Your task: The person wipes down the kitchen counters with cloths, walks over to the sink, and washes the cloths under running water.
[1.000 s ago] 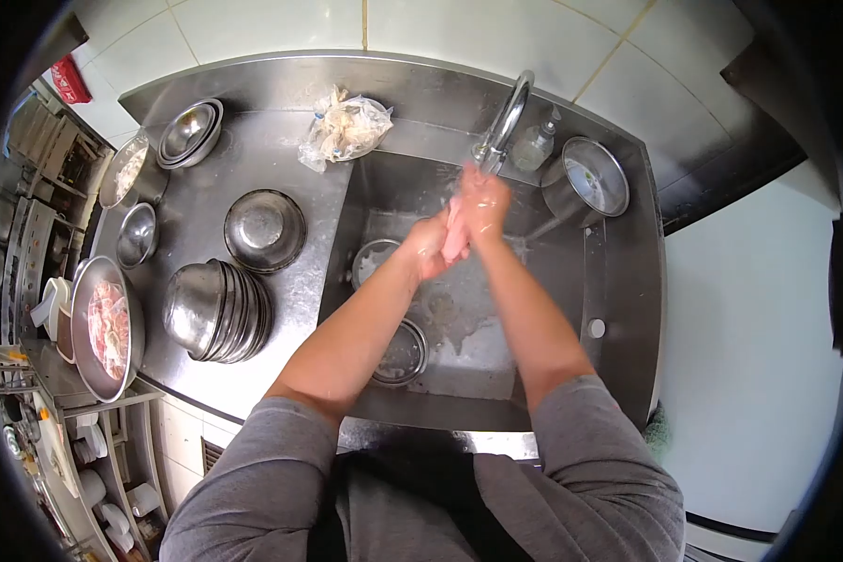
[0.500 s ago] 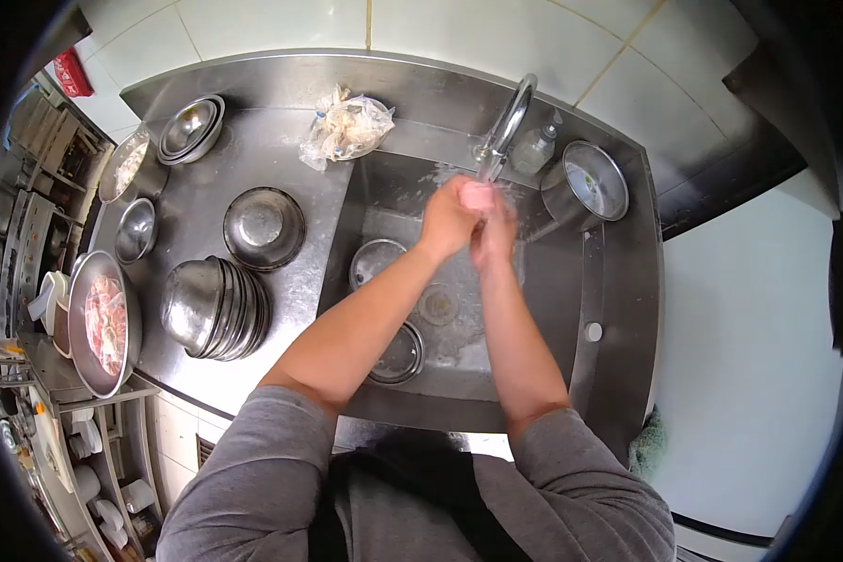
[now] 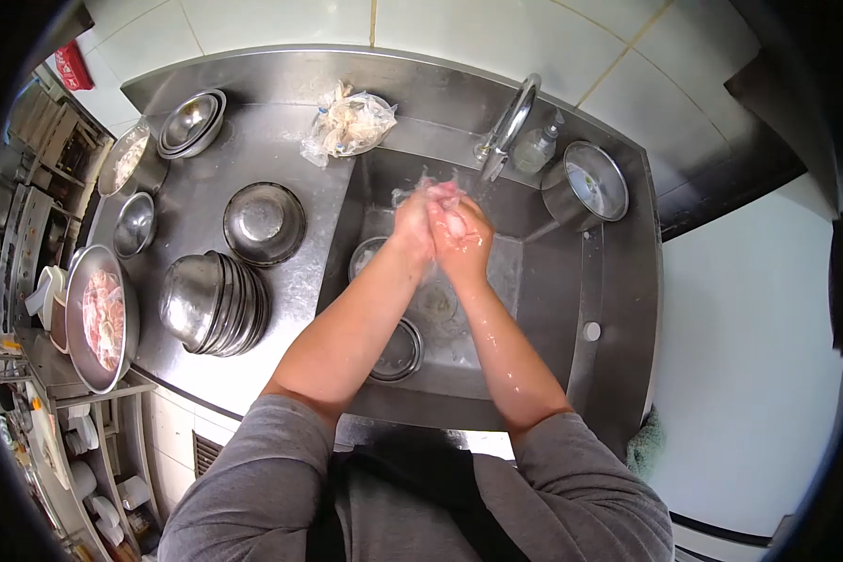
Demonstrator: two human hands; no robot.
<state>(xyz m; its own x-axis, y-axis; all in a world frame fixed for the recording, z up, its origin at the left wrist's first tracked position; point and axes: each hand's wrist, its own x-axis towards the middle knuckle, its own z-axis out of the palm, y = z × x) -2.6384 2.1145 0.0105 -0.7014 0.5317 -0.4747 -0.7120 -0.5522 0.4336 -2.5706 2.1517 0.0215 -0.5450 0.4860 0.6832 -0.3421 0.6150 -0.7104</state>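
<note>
My left hand (image 3: 412, 225) and my right hand (image 3: 464, 242) are pressed together over the sink (image 3: 557, 281), fingers closed around each other. Something wet and pinkish shows between them, too blurred to make out. Water splashes round the fingertips. The curved faucet (image 3: 513, 117) stands just beyond them to the right, its spout apart from my hands. Below my hands, a round drain (image 3: 434, 303) shows in the sink bottom. A round metal-rimmed container (image 3: 403, 351) lies in the sink near my left forearm, and another (image 3: 365, 255) is partly hidden behind it.
Left counter: stacked metal bowls (image 3: 201, 304), an upturned bowl (image 3: 264, 223), a pan of raw meat (image 3: 103, 318) and small bowls (image 3: 189, 124). A plastic bag (image 3: 351, 126) lies behind the sink. Right of the faucet are a soap bottle (image 3: 536, 148) and a metal pot (image 3: 571, 187).
My joined hands have moved left, away from the faucet's spout, still together. Water that ran onto them from the faucet now splashes off the fingers.
</note>
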